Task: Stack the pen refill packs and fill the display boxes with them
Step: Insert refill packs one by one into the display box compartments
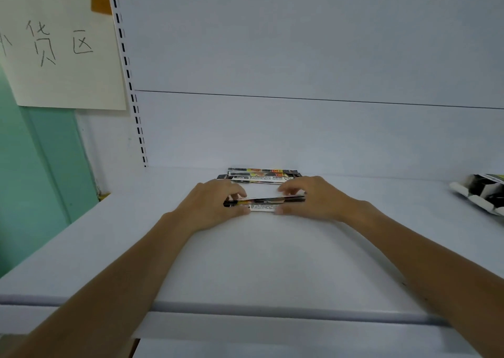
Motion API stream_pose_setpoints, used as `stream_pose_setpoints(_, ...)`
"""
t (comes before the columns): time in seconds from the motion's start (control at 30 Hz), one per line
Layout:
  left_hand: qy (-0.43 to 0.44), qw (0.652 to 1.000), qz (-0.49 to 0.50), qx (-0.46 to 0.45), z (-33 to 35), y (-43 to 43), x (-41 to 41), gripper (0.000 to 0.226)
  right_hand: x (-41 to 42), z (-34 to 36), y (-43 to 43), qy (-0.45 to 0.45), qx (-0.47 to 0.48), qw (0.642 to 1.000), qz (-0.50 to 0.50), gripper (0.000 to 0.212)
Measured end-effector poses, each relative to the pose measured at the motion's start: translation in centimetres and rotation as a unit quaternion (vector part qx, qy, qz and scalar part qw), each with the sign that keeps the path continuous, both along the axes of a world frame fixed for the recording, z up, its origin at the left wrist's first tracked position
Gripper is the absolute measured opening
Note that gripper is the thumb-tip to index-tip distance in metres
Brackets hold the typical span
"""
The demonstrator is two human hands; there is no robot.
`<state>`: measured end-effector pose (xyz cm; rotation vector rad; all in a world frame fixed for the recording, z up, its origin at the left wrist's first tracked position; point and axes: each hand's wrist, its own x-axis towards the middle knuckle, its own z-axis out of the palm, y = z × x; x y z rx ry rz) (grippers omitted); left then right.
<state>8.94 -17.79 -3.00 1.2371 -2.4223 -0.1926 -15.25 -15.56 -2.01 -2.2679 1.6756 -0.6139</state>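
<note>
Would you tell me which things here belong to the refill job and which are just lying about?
For the job: stack of refill packs, gripped by left hand and right hand; loose packs behind it; display box at the right edge.
Just lying about: paper sign taped on the left; orange tape.

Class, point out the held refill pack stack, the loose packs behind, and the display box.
Held printed refill pack stack [263, 203]: head view, exposed middle.
Loose printed packs [261, 174]: head view, top pack.
Black-and-white cardboard display box [481, 192]: head view, side.

My left hand [218, 202] and right hand [308, 196] cover both ends of the packs [263, 202]; right of my right hand, the display box [481, 192] is cut off.
</note>
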Motion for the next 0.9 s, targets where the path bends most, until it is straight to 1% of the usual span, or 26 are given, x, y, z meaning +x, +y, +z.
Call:
stream_pose_setpoints(0.03, -0.026, 0.999, -0.001, -0.026, 0.1, 0.1, -0.2, 0.033, 0.2, 0.0, 0.3, 0.06, -0.02, 0.998, 0.013, 0.04)
stream_pose_setpoints(0.1, -0.084, 0.992, -0.008, -0.097, 0.2, 0.3, -0.6, 0.029, 0.6, 0.1, 0.9, 0.164, -0.078, 0.983, 0.034, 0.032)
stream_pose_setpoints(0.17, -0.105, 0.985, -0.008, -0.136, 0.3, 0.8, -1.1, 0.028, 0.8, 0.1, 1.1, 0.236, -0.122, 0.963, 0.043, 0.028)
stream_pose_setpoints(0.2, -0.105, 0.985, -0.004, -0.138, 0.4, 1.0, -1.2, 0.028, 0.8, 0.0, 1.2, 0.253, -0.143, 0.955, 0.054, 0.027)
stream_pose_setpoints(0.27, -0.099, 0.985, 0.005, -0.141, 0.6, 1.7, -1.5, 0.024, 0.5, -0.3, 1.5, 0.276, -0.233, 0.928, 0.092, 0.026)
stream_pose_setpoints(0.3, -0.101, 0.984, 0.006, -0.145, 0.8, 2.0, -1.7, 0.023, 0.2, -0.4, 1.9, 0.274, -0.265, 0.918, 0.106, 0.028)
stream_pose_setpoints(0.4, -0.106, 0.983, 0.014, -0.149, 1.7, 2.9, -3.1, 0.029, -0.9, 0.0, 3.3, 0.248, -0.29, 0.919, 0.102, 0.04)
stream_pose_setpoints(0.47, -0.107, 0.981, 0.023, -0.162, 2.3, 3.4, -4.2, 0.03, -2.1, 0.3, 4.0, 0.236, -0.311, 0.915, 0.097, 0.044)
stream_pose_setpoints(0.5, -0.106, 0.979, 0.025, -0.175, 2.6, 3.7, -4.8, 0.029, -2.8, 0.5, 4.3, 0.206, -0.323, 0.92, 0.083, 0.043)
stream_pose_setpoints(0.53, -0.101, 0.977, 0.025, -0.184, 2.9, 3.9, -5.3, 0.028, -3.6, 0.7, 4.7, 0.15, -0.315, 0.936, 0.052, 0.044)
stream_pose_setpoints(0.57, -0.089, 0.978, 0.025, -0.184, 3.2, 4.2, -5.8, 0.025, -4.4, 1.1, 5.2, 0.058, -0.282, 0.957, 0.005, 0.049)
stream_pose_setpoints(0.6, -0.071, 0.981, 0.027, -0.177, 3.5, 4.6, -6.4, 0.023, -4.9, 1.4, 6.0, -0.073, -0.235, 0.968, -0.04, 0.054)
stream_pose_setpoints(0.63, -0.054, 0.984, 0.027, -0.17, 3.6, 5.1, -7.2, 0.021, -5.5, 1.6, 6.5, -0.203, -0.183, 0.959, -0.072, 0.056)
stream_pose_setpoints(0.67, -0.044, 0.985, 0.024, -0.165, 3.8, 5.6, -8.1, 0.019, -6.1, 1.8, 7.1, -0.31, -0.13, 0.937, -0.093, 0.053)
stream_pose_setpoints(0.7, -0.045, 0.985, 0.018, -0.167, 3.9, 6.1, -9.2, 0.019, -6.5, 2.1, 7.5, -0.376, -0.089, 0.916, -0.109, 0.048)
stream_pose_setpoints(0.73, -0.058, 0.983, 0.009, -0.174, 4.0, 6.5, -10.5, 0.019, -7.0, 2.3, 8.0, -0.413, -0.063, 0.901, -0.119, 0.045)
stream_pose_setpoints(0.77, -0.077, 0.98, 0.002, -0.183, 4.0, 6.9, -11.9, 0.02, -7.6, 2.3, 8.3, -0.426, -0.061, 0.893, -0.13, 0.041)
stream_pose_setpoints(0.83, -0.111, 0.977, -0.006, -0.181, 3.9, 7.5, -14.8, 0.02, -9.3, 2.6, 9.2, -0.412, -0.109, 0.89, -0.162, 0.034)
stream_pose_setpoints(0.9, -0.119, 0.982, -0.015, -0.143, 3.8, 8.1, -17.8, 0.017, -11.7, 2.9, 10.0, -0.373, -0.156, 0.896, -0.184, 0.028)
